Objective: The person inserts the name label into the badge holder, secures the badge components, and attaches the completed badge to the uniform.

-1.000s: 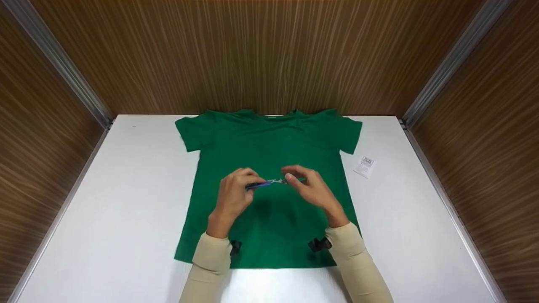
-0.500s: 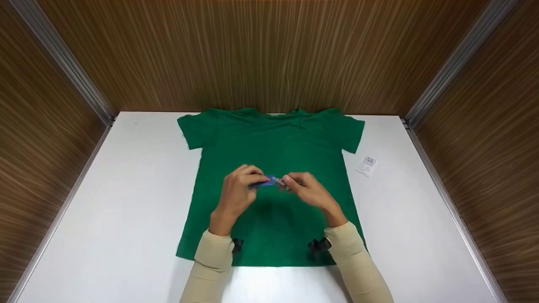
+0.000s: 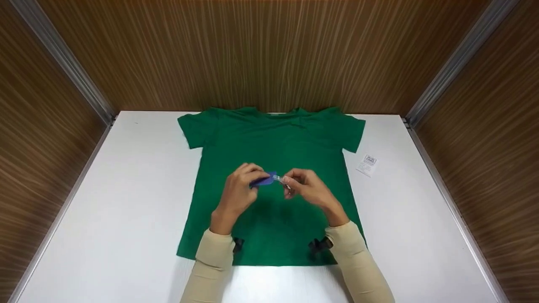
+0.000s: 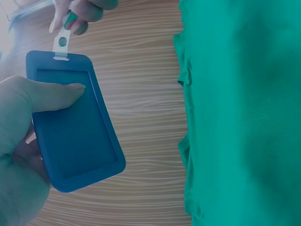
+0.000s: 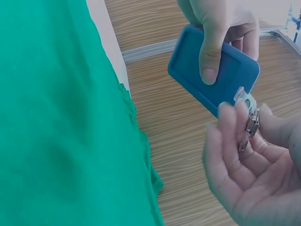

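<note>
A blue badge holder (image 4: 77,136) is held in my left hand (image 3: 238,193), its thumb lying across the recessed face in the left wrist view. From one short end of the holder runs a clear strap (image 4: 61,43) with a snap. Fingers of my right hand (image 3: 312,189) grip the metal clip (image 5: 252,123) at the strap's other end, as the right wrist view shows. Both hands are raised over a green T-shirt (image 3: 271,143), which lies spread out on the white table (image 3: 134,193). In the head view, fingers partly hide the holder and the clip.
To the right of the shirt's sleeve lies a small white printed card (image 3: 367,165). Wood-grain panels (image 3: 261,54) stand at the back and both sides. The shirt's collar end reaches the table's back edge.
My right fingers have closed in on the clip, which they barely touched a second ago. The badge holder has turned so more of its purple-blue face shows in the head view.
</note>
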`<state>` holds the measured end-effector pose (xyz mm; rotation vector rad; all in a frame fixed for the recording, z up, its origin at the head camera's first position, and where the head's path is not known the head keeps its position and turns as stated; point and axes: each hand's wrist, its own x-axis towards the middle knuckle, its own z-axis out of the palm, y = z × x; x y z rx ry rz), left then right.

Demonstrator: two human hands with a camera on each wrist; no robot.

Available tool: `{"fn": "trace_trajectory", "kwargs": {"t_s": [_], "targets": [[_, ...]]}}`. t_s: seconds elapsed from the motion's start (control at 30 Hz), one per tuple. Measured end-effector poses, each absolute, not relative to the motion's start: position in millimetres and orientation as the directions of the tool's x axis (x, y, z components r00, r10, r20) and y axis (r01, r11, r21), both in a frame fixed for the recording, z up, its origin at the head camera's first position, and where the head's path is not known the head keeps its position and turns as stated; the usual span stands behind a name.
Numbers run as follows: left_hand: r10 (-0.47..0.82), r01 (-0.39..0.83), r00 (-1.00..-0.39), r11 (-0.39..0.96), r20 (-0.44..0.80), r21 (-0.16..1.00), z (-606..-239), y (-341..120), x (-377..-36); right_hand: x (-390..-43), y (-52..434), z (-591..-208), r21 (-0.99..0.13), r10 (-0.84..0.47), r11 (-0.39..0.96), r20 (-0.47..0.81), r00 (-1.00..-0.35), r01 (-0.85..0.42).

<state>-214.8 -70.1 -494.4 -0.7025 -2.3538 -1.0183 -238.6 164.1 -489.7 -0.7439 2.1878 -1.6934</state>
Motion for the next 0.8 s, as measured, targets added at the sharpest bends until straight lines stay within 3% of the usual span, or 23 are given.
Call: {"fn": "trace_trajectory", "kwargs": {"t_s": [0.5, 0.8], "targets": [[0.278, 0.549, -0.821, 0.628, 0.499, 0.552, -498.6, -68.1, -214.8, -235.1, 164.4, -484.8, -0.961, -0.536, 0.171, 0.094, -0.839, -0.218], [0.312, 0.528, -0.848, 0.555, 0.428, 0.643, -496.7, -68.8, -213.9, -235.4, 162.4, -484.9, -0.956, -0.518, 0.172, 0.117, -0.847, -0.236]]}}
